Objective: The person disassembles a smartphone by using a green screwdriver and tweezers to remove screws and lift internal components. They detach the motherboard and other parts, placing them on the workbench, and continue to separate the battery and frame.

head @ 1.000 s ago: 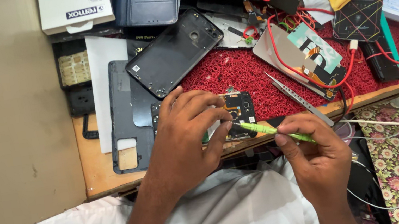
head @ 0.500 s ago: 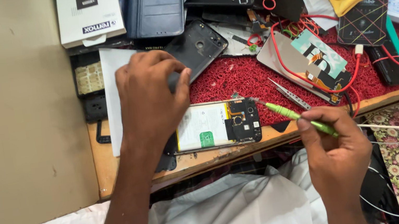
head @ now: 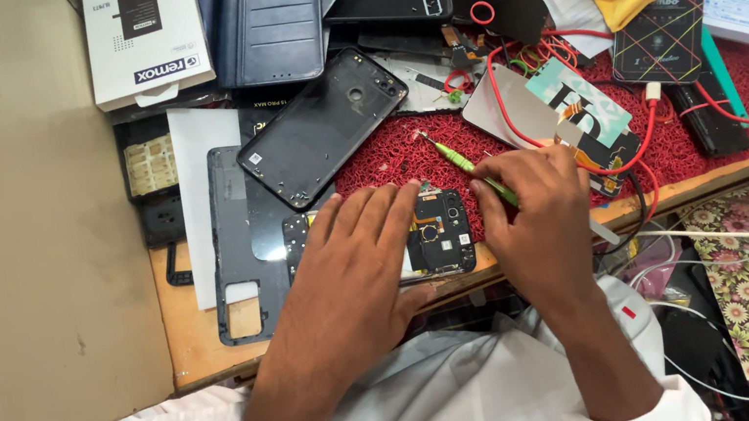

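Right grip [head: 532, 207] pinches a green screwdriver [head: 467, 165]; left grip [head: 358, 267] lies flat, open, pinning the opened phone [head: 433, 236] at the bench's [head: 207, 349] near edge. Loosened pressure could let the tip skid across its board.

An opened phone [head: 433, 234], back off and circuit board bared, lies flat at the table's front edge. A green screwdriver [head: 465, 165] slants above it, tip up-left.

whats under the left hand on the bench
The left hand lies flat on an opened phone. Only the phone's right end shows, with dark circuit board and camera parts. The rest is covered by the palm. The right hand holds a green screwdriver beside it.
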Demonstrator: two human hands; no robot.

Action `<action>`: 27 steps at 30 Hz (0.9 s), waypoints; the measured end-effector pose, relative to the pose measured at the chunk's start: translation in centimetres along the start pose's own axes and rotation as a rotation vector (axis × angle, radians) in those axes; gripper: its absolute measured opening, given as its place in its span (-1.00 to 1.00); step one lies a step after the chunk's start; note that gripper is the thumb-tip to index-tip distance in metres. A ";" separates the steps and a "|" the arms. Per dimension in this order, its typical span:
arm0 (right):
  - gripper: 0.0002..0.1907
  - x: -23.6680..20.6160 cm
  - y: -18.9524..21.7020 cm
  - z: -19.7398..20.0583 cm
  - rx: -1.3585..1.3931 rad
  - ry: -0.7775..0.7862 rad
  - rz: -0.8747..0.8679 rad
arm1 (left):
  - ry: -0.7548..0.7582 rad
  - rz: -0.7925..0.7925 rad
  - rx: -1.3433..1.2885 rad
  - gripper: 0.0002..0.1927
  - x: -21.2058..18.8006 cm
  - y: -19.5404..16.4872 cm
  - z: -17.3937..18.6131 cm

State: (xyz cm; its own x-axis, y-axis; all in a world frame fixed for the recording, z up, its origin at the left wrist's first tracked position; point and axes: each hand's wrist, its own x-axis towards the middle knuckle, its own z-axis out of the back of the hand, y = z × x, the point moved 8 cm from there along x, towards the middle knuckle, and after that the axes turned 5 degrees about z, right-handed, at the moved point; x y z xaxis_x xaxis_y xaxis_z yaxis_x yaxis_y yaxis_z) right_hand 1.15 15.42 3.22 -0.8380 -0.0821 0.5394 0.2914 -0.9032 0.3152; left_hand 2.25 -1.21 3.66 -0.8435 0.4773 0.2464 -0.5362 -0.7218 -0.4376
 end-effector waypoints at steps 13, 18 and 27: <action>-0.78 -2.0 -0.3 3.4 0.092 0.042 -0.092 | -0.069 0.017 -0.015 -0.01 0.1 0.5 -0.2; -0.63 -3.9 0.2 0.8 0.572 0.175 -0.330 | -0.123 0.029 -0.044 -0.06 -0.1 0.5 -0.3; -0.67 -0.7 1.7 4.8 -0.211 0.003 0.131 | -0.151 0.045 -0.014 -0.13 0.6 0.4 -0.1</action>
State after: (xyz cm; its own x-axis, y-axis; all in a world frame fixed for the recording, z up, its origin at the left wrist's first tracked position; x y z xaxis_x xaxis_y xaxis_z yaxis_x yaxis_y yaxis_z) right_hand 4.47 15.97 7.11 -0.8008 -0.2055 0.5625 0.2953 -0.9527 0.0723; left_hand 1.50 -1.17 3.56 -0.8621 0.3631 0.3534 -0.4984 -0.7332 -0.4626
